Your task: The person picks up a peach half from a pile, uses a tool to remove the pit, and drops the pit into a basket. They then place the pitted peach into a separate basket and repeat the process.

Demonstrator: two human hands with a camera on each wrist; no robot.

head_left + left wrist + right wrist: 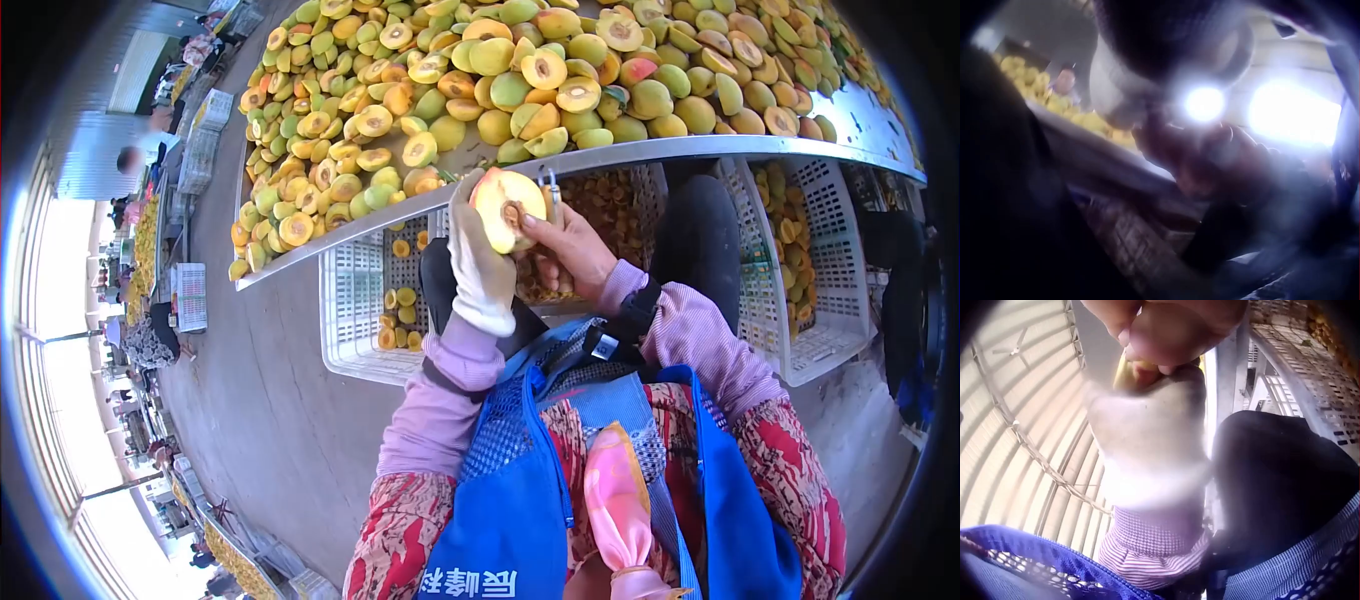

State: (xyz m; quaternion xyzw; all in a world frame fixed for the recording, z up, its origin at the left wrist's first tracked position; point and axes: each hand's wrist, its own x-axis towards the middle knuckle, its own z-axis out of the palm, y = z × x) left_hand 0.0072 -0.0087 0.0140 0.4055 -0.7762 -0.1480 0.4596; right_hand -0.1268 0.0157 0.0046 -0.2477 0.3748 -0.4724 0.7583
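A halved peach (508,205) lies in my gloved left hand (475,255), its yellow cut face up and the brown pit hollow at its middle. My left fingers curl round the fruit's outer side. My bare right hand (575,255) is at the peach's near right edge, thumb against the cut face beside the hollow. A small metal looped tool (550,188) sticks up from the right fingers; its lower part is hidden. In the right wrist view, the right fingers (1179,337) cover most of the fruit, above the white glove (1150,437).
Halved peaches (375,120) are heaped on the metal-edged table (600,158) ahead. Below its edge stand a white crate (350,320) with some halves, another crate (840,300) at the right, and a heap of brownish pieces (605,210) between my knees.
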